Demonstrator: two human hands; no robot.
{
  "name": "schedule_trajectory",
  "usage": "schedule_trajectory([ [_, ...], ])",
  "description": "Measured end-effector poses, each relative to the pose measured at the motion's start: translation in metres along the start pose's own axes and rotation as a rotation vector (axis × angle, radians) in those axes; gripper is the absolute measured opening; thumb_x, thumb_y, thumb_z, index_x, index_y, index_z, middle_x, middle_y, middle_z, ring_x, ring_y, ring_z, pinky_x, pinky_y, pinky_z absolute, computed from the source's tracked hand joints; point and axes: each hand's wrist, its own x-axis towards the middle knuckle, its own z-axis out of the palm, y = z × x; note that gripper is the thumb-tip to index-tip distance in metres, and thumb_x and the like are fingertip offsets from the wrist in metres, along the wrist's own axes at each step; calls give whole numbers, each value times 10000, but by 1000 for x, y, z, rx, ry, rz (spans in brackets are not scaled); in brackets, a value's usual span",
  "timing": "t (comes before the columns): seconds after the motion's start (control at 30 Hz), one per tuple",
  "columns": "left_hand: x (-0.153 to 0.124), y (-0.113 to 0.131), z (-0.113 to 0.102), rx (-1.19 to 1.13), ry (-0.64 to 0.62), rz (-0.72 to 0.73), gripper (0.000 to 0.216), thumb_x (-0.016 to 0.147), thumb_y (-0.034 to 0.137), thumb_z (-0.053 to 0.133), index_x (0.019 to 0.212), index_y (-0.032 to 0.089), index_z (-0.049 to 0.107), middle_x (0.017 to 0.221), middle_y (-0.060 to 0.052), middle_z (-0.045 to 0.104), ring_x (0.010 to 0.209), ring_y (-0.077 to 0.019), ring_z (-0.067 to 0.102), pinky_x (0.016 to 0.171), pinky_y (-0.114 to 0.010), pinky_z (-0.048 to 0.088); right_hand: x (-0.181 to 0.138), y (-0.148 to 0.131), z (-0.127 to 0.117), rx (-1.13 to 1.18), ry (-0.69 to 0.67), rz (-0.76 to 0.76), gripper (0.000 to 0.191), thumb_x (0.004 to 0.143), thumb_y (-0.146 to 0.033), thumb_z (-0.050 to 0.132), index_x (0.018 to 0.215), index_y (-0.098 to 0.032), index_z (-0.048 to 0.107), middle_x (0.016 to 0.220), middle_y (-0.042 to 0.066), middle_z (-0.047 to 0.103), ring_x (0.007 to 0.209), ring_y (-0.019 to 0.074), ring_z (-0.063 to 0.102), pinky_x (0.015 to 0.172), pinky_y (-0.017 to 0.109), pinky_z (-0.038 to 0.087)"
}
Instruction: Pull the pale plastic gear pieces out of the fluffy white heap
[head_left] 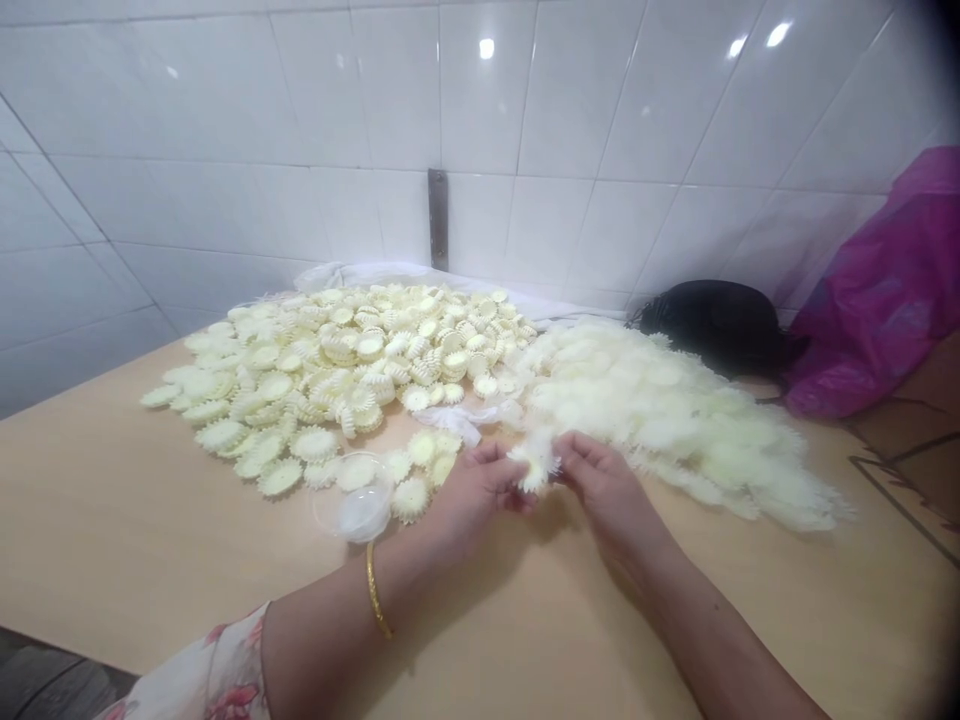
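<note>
Between both hands is a pale cream artificial flower piece (534,466) with a scalloped, petal-like edge. My left hand (484,485), with a gold bangle at the wrist, pinches it from the left. From the right, the closed fingertips of my right hand (600,475) grip its edge. Left of my left hand sits a small clear plastic tub (364,513), whose contents I cannot make out. Several loose scalloped discs (411,498) lie beside it. Behind is a large heap of cream scalloped discs (360,345). Right of the hands spreads a pile of sheer, pale petal pieces (675,410).
Everything lies on a light wooden table (97,500) against a white tiled wall (337,90). White cloth or plastic (570,308) runs along the back edge. At the right are a black rounded object (712,320) and a magenta plastic bag (877,300).
</note>
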Motion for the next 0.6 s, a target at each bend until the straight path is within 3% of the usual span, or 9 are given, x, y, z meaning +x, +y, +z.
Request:
schedule_trajectory([
  [0.13, -3, 1, 6, -49, 121, -15, 182, 595, 98, 649, 598, 150, 474, 540, 17, 520, 453, -68, 460, 487, -223, 363, -4, -7, 3, -156, -42, -54, 329, 825, -450, 488, 654, -175, 543, 620, -12, 545, 637, 139, 531, 633, 255, 416],
  [0.33, -6, 2, 10, -19, 126, 1, 249, 564, 124, 695, 571, 154, 449, 480, 39, 469, 438, -59, 435, 468, -208, 340, -8, -13, 8, -95, -162, 10, 225, 726, -377, 638, 698, -177, 539, 654, -7, 609, 668, 164, 589, 641, 274, 443],
  [0.47, -5, 0, 5, 33, 79, 10, 226, 603, 187, 695, 620, 162, 472, 525, 37, 506, 449, -70, 467, 484, -220, 363, -2, -8, 2, -118, -34, -17, 260, 727, -388, 622, 625, -172, 519, 595, -24, 558, 592, 128, 537, 586, 250, 417],
  [0.6, -1, -2, -1, 93, 27, 38, 233, 633, 245, 687, 621, 163, 470, 569, 25, 528, 460, -81, 489, 480, -228, 371, 10, -5, -17, -29, 232, -48, 291, 702, -422, 628, 607, -182, 494, 555, -33, 549, 555, 124, 545, 575, 248, 430],
])
